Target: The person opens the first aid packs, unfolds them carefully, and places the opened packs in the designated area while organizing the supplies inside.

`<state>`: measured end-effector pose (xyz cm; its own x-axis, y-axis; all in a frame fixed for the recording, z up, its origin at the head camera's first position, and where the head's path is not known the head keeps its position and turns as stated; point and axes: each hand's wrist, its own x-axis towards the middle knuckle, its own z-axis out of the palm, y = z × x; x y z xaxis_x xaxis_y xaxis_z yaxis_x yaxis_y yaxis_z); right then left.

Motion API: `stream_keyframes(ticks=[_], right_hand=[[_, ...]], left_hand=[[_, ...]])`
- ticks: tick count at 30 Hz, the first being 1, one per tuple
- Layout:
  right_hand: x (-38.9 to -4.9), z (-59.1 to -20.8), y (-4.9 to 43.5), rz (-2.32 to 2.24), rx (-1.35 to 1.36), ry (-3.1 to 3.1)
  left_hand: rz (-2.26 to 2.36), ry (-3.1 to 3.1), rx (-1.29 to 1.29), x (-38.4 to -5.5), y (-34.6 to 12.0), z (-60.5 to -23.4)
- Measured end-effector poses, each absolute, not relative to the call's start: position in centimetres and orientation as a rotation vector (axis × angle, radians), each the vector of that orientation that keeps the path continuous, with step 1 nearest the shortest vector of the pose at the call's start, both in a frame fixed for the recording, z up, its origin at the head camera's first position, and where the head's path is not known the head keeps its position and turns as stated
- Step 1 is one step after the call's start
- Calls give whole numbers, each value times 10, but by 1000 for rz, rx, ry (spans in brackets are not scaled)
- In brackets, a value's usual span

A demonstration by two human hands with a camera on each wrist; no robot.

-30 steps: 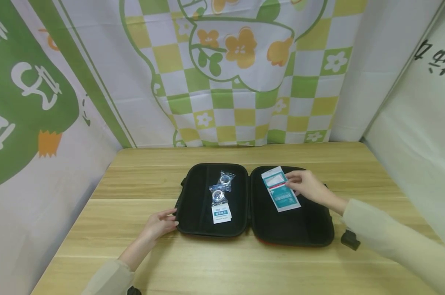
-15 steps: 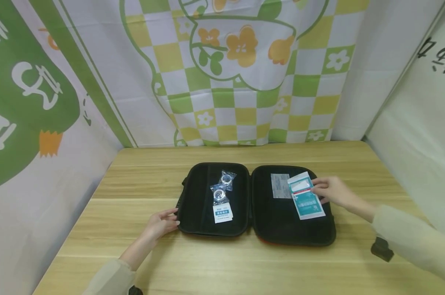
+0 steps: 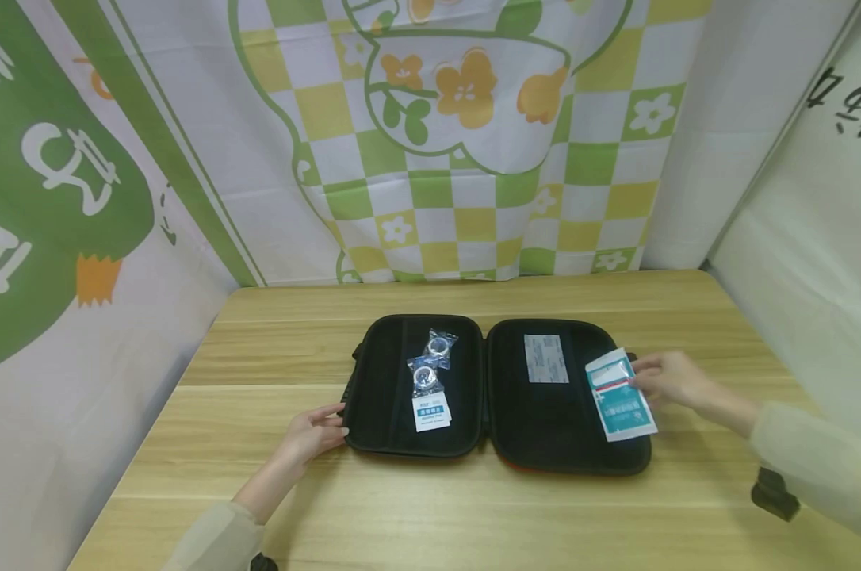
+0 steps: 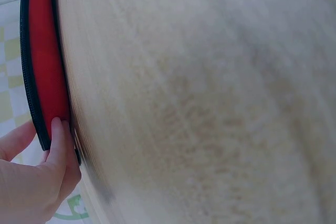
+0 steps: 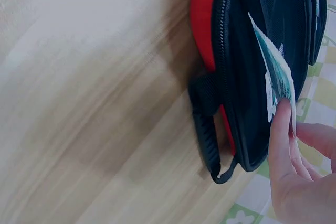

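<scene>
An unzipped black-lined case (image 3: 369, 396) with a red outer shell lies spread flat on the table. My left hand (image 3: 308, 434) holds its left front corner; in the left wrist view the fingers rest against the red side (image 4: 48, 51). My right hand (image 3: 676, 382) pinches the upper right edge of a teal and white packet (image 3: 621, 404), tilted over the right half's outer edge. A grey-white printed packet (image 3: 545, 358) lies in that half. The left half contains two clear-wrapped rolls, one (image 3: 425, 376) nearer and one (image 3: 438, 346) farther, and white-and-blue alcohol pad sachets (image 3: 431, 411).
The wooden table (image 3: 430, 515) extends around the case. A black carry handle (image 5: 206, 135) sticks out from the case's right side in the right wrist view. A patterned curtain (image 3: 466, 198) hangs behind the table.
My right hand has carried the teal and white packet rightward across the case's right half, uncovering the grey-white packet. My left hand stays at the left front corner.
</scene>
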<state>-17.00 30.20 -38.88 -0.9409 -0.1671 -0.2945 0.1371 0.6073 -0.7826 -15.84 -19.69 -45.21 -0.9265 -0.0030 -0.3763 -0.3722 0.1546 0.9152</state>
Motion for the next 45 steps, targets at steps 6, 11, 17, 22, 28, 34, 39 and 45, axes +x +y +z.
stream_keyframes(ticks=[6,11,17,22,28,34,39,45], right_hand=[[-168,-399,305,-1230,28,2467],[-167,-409,308,-1227,32,2468],[-165,-413,307,-1254,112,2394],[-164,-411,306,-1258,122,2393],[-164,-409,308,-1212,90,2446],[-165,-411,300,-1233,118,2385],[-165,-415,294,-1316,97,2287],[-165,-419,286,-1345,119,2239]], left_hand=[[1836,2152,-361,-158,-197,-452],[1836,2149,-360,-158,-198,-452],[1836,2144,-355,-159,-198,-453],[1845,2136,-361,-158,-197,-453],[1845,2133,-344,-158,-198,-454],[1847,2130,-348,-158,-198,-454],[1846,2135,-352,-158,-198,-453],[1844,2134,-348,-157,-198,-453]])
